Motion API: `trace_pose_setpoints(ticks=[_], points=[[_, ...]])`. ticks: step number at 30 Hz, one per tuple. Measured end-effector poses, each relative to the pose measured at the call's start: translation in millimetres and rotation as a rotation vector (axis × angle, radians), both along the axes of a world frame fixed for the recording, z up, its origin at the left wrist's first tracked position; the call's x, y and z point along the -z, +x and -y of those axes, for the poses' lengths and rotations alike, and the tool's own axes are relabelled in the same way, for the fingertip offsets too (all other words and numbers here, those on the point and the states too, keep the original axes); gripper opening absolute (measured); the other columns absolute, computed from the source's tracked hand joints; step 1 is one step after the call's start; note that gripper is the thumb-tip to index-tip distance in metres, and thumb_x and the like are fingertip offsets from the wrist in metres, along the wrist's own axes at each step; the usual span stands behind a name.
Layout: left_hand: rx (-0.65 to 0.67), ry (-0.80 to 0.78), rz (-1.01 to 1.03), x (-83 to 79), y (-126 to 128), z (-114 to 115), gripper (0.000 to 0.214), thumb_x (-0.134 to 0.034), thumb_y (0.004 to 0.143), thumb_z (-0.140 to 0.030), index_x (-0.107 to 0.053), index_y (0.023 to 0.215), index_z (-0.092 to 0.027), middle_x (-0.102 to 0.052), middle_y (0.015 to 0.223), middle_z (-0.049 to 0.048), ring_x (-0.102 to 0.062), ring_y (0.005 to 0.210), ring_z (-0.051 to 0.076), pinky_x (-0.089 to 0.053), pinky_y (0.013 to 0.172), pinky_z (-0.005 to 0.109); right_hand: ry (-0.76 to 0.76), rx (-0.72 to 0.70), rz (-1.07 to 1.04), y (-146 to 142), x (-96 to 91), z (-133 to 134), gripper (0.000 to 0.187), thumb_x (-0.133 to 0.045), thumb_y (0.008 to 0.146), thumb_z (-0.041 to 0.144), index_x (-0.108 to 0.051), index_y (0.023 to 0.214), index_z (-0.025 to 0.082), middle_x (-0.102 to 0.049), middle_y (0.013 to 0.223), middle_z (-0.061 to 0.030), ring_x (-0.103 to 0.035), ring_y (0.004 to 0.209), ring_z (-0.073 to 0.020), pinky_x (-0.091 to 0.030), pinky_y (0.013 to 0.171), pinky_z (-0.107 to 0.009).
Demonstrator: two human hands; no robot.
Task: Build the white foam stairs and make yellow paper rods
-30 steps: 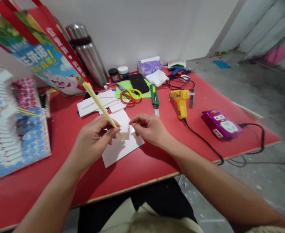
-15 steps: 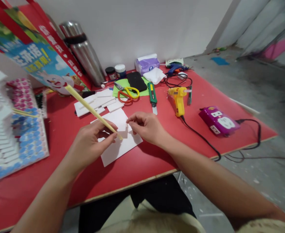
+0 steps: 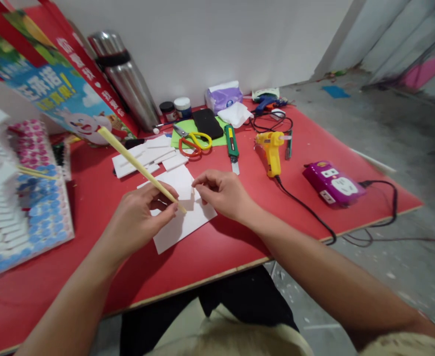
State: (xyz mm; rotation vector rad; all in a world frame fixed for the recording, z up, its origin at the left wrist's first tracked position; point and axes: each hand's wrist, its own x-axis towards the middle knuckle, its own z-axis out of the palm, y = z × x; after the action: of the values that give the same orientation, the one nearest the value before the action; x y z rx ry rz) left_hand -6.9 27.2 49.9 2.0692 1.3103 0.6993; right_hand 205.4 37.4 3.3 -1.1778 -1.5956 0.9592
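Note:
My left hand (image 3: 141, 217) is closed around the lower end of a pale wooden stick (image 3: 136, 165), which slants up to the left. Its tip touches a white foam sheet (image 3: 180, 225) lying on the red table (image 3: 221, 247). My right hand (image 3: 223, 193) pinches the edge of a smaller white foam piece (image 3: 182, 183) resting on top of that sheet. Both hands sit close together over the sheets.
Behind lie white foam strips (image 3: 143, 155), scissors (image 3: 193, 142), a green utility knife (image 3: 232, 146), a yellow glue gun (image 3: 272, 151) with its cord, a purple power strip (image 3: 332, 183), a steel flask (image 3: 124, 79), a printed bag (image 3: 50, 84) and a blue-and-pink dotted model (image 3: 13, 188) at left.
The stick in my left hand has tilted lower and further left. My right hand has shifted slightly toward the small foam piece. The view has shifted a little.

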Motion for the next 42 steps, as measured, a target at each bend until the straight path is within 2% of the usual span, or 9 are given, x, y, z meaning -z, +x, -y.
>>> trace_pose_setpoints(ticks=[7, 10, 14, 20, 25, 29, 35, 39, 42], points=[[-0.049, -0.016, 0.025, -2.5, 4, 2, 0.015, -0.072, 0.082, -0.03, -0.072, 0.093, -0.019, -0.076, 0.087, 0.0044, -0.072, 0.076, 0.02, -0.058, 0.066, 0.03, -0.007, 0.0, -0.004, 0, 1.1, 0, 0.012, -0.06, 0.084, 0.013, -0.071, 0.087, 0.016, -0.064, 0.062, 0.0027, -0.059, 0.059, -0.0112, -0.043, 0.06, -0.024], [-0.11, -0.119, 0.214, -3.2, 6, 3, 0.018, -0.078, 0.078, -0.028, -0.071, 0.09, -0.017, -0.074, 0.084, 0.004, -0.072, 0.072, 0.019, -0.059, 0.065, 0.029, 0.034, -0.012, -0.039, 0, -1.4, 1, 0.011, -0.06, 0.086, 0.016, -0.071, 0.087, 0.016, -0.065, 0.064, 0.0018, -0.058, 0.059, -0.0112, -0.043, 0.06, -0.024], [-0.176, -0.202, 0.529, 0.0, 9, 9, 0.023, -0.083, 0.074, -0.024, -0.07, 0.092, -0.017, -0.072, 0.081, 0.0022, -0.069, 0.066, 0.015, -0.06, 0.064, 0.028, 0.088, -0.065, -0.095, 2, -14.5, 8, 0.012, -0.065, 0.087, 0.023, -0.075, 0.087, 0.016, -0.072, 0.082, -0.0021, -0.06, 0.068, -0.0116, -0.044, 0.062, -0.024], [-0.215, -0.166, 0.741, 11.3, 25, 26, 0.016, -0.078, 0.082, -0.02, -0.069, 0.094, -0.018, -0.07, 0.09, 0.0014, -0.066, 0.067, 0.012, -0.058, 0.064, 0.027, -0.142, -0.25, -0.236, 1, -28.9, 18, 0.018, -0.068, 0.086, 0.033, -0.074, 0.095, 0.018, -0.074, 0.086, -0.003, -0.065, 0.075, -0.0143, -0.047, 0.063, -0.025], [-0.244, -0.115, 0.848, 18.9, 36, 28, 0.016, -0.078, 0.082, -0.017, -0.068, 0.094, -0.019, -0.07, 0.087, -0.0001, -0.065, 0.069, 0.01, -0.054, 0.065, 0.024, -0.324, -0.301, -0.452, -6, -28.9, 17, 0.017, -0.074, 0.078, 0.029, -0.064, 0.086, 0.017, -0.071, 0.075, -0.0006, -0.063, 0.061, -0.0118, -0.047, 0.057, -0.024], [-0.244, -0.039, 0.889, 20.3, 39, 27, 0.016, -0.078, 0.082, -0.017, -0.067, 0.093, -0.018, -0.07, 0.088, 0.0006, -0.065, 0.07, 0.01, -0.054, 0.066, 0.024, -0.359, -0.254, -0.467, -12, -33.6, 15, 0.016, -0.074, 0.074, 0.024, -0.061, 0.082, 0.017, -0.065, 0.065, 0.0032, -0.05, 0.049, -0.0073, -0.037, 0.048, -0.021], [-0.285, -0.017, 0.868, 24.2, 40, 25, 0.017, -0.079, 0.082, -0.022, -0.065, 0.091, -0.018, -0.069, 0.089, 0.0015, -0.064, 0.068, 0.011, -0.054, 0.063, 0.025, -0.352, -0.245, -0.428, -18, -34.8, 13, 0.013, -0.071, 0.072, 0.024, -0.061, 0.078, 0.018, -0.058, 0.059, 0.0061, -0.042, 0.049, -0.0062, -0.031, 0.047, -0.021], [-0.303, -0.165, 0.84, 21.5, 34, 30, 0.018, -0.077, 0.085, -0.027, -0.066, 0.096, -0.02, -0.069, 0.077, -0.0005, -0.062, 0.06, 0.011, -0.052, 0.055, 0.024, -0.302, -0.228, -0.38, -19, -33.7, 10, 0.012, -0.07, 0.071, 0.025, -0.06, 0.076, 0.018, -0.057, 0.061, 0.0058, -0.044, 0.052, -0.0071, -0.033, 0.049, -0.021], [-0.213, -0.313, 0.569, 9.9, 23, 42, 0.019, -0.066, 0.094, -0.038, -0.068, 0.086, -0.02, -0.062, 0.057, -0.0029, -0.054, 0.042, 0.011, -0.041, 0.041, 0.025, -0.254, -0.162, -0.295, -14, -35.2, 8, 0.01, -0.068, 0.071, 0.024, -0.061, 0.075, 0.018, -0.056, 0.064, 0.0052, -0.045, 0.056, -0.0081, -0.035, 0.051, -0.022]])
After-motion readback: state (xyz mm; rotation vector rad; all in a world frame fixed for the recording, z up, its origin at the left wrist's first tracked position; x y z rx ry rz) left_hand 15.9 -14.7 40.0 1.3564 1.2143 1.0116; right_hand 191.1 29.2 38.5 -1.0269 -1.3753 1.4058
